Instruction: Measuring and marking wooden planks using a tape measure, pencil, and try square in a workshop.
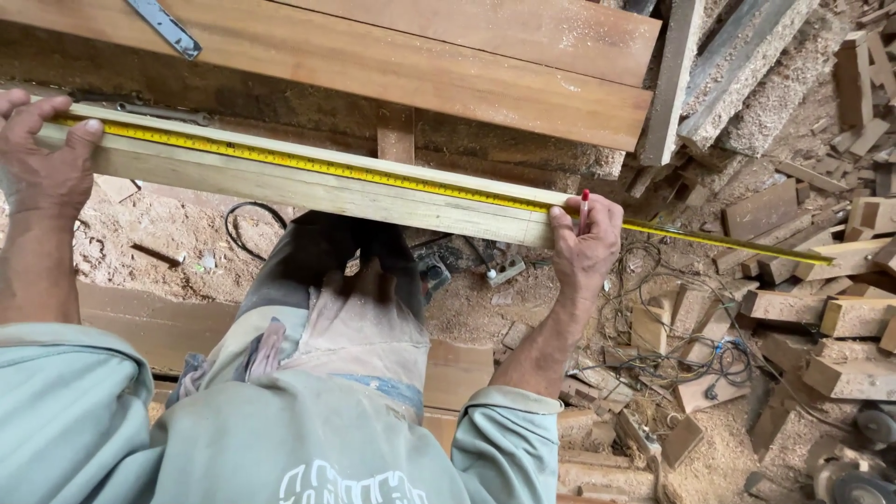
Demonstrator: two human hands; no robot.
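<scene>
I see my left hand [42,159] pinning the yellow steel tape measure [373,175] along the pale wooden plank [308,187]; my right hand [586,238] grips a red marker [585,201], no mark visible yet.

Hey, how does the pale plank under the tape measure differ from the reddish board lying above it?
The pale plank is yellowish and narrow; the reddish board is darker brown and much wider. The plank carries the yellow tape measure along its top and is gripped by the left hand and the right hand; the board is untouched by either hand. Both slant the same way across the view.
</scene>
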